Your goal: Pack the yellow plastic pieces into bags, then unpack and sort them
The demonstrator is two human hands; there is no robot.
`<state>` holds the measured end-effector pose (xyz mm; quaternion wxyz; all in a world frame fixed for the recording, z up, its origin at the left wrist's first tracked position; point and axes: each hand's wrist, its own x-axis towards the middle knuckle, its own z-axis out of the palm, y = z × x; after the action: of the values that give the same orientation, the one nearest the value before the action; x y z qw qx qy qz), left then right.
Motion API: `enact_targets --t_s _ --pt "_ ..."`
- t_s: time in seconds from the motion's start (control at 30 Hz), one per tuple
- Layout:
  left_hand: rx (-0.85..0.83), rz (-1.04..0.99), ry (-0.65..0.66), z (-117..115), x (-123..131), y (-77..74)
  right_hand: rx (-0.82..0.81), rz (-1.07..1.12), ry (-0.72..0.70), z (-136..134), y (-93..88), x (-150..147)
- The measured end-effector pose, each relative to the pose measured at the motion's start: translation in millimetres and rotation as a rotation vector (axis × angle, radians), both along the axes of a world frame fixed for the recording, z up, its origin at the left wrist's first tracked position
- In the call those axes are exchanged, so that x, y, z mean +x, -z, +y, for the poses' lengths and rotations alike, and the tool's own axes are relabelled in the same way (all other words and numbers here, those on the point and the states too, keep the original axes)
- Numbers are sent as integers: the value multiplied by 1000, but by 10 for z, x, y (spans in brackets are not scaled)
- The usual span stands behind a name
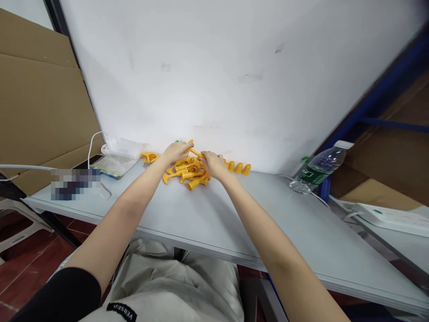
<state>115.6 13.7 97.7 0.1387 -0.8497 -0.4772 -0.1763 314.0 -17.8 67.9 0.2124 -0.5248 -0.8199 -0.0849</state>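
Note:
A yellow plastic piece with a screw-like threaded shaft point(195, 153) spans the gap between my hands, above a pile of yellow parts. My left hand point(177, 151) is closed round its left end, where a bit of yellow sticks up past the fingers. At the right end, the fingers of my right hand point(215, 164) pinch the shaft; their tips are partly hidden. Beneath lies the heap of yellow plastic parts point(182, 169), some threaded with curved handles, others hollow and cup-like. Several yellow caps point(238, 168) stand in a row beyond my right hand.
Yellow pieces with small metal chains point(149, 157) lie left of the pile, near a clear plastic bag point(117, 164). A plastic bottle point(320, 167) leans at the right. A white panel point(214, 80) rises behind the table point(214, 223). Cardboard point(40, 98) stands at left.

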Motion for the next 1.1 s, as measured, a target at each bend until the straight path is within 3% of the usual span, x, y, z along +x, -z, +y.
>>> enact_targets --t_s 0.27,0.47,0.63,0.8,1.1 --pt "4 -198 -32 -234 32 132 147 7 -1 -75 69 -1" --pt "28 -434 -95 -434 132 503 310 73 64 -184 273 -35" --pt "75 -524 -89 -497 149 754 284 98 4 -242 467 -10" --pt "130 -563 -41 -448 84 842 350 139 -75 -192 566 -1" --pt "142 -625 -18 -404 74 889 425 153 43 -148 577 87"
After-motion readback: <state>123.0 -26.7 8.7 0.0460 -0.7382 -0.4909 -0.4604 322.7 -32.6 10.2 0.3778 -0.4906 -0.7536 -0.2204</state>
